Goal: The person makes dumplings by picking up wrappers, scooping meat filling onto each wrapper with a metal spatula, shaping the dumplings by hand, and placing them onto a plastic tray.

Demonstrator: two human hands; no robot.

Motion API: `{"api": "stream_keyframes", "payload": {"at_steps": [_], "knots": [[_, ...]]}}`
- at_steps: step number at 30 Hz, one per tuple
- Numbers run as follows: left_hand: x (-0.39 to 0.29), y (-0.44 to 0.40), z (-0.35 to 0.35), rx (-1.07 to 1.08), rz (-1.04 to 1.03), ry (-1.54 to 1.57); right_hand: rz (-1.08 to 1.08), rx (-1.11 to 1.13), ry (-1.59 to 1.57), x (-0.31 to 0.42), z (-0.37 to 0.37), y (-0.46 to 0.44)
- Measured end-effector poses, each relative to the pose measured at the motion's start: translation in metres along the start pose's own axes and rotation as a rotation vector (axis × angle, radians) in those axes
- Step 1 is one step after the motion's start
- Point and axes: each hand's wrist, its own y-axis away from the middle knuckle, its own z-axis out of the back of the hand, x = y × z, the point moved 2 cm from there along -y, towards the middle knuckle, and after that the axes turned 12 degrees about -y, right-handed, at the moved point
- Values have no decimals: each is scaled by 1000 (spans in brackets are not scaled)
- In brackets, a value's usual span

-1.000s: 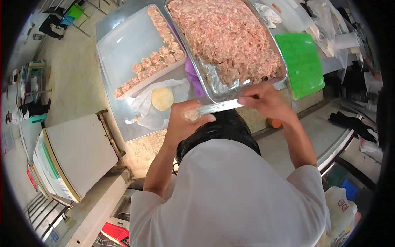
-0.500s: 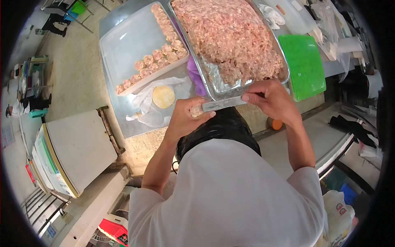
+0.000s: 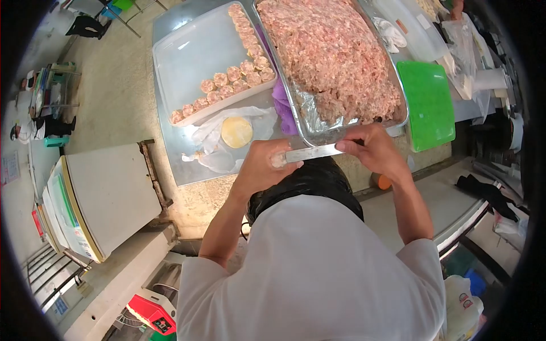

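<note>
My left hand (image 3: 259,169) is closed around a small meat dumpling (image 3: 278,160), most of it hidden by the fingers. My right hand (image 3: 376,149) grips one end of a flat metal spatula (image 3: 311,153), whose other end touches the dumpling's top. Just beyond both hands lies a metal tray (image 3: 301,126) heaped with minced meat filling (image 3: 335,62). Round yellow dumpling wrappers (image 3: 236,132) rest on white plastic (image 3: 213,161) beyond my left hand. Finished dumplings (image 3: 226,91) line two sides of a shallow translucent tray (image 3: 193,57).
A purple cloth (image 3: 284,108) lies between the two trays. Right of the meat is a green board (image 3: 426,108), with a clear plastic container (image 3: 412,28) behind it. Another person's hand (image 3: 456,8) shows at the top right. A white cabinet (image 3: 114,199) stands left.
The whole view has shifted, so the table sits slightly farther right. Both hands keep their grips, with the spatula still against the dumpling. Another person's hand has appeared at the top right.
</note>
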Motion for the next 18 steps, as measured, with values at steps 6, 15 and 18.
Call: {"api": "stream_keyframes", "payload": {"at_steps": [6,15,18], "knots": [[-10,-1,4,21,32,16,25,32,-63,7,-11,-5],[21,3,8,-51,99,101,-81,-32,66,7,8,-7],[28,3,7,31,113,76,4,13,75,6,-3,-15]]}}
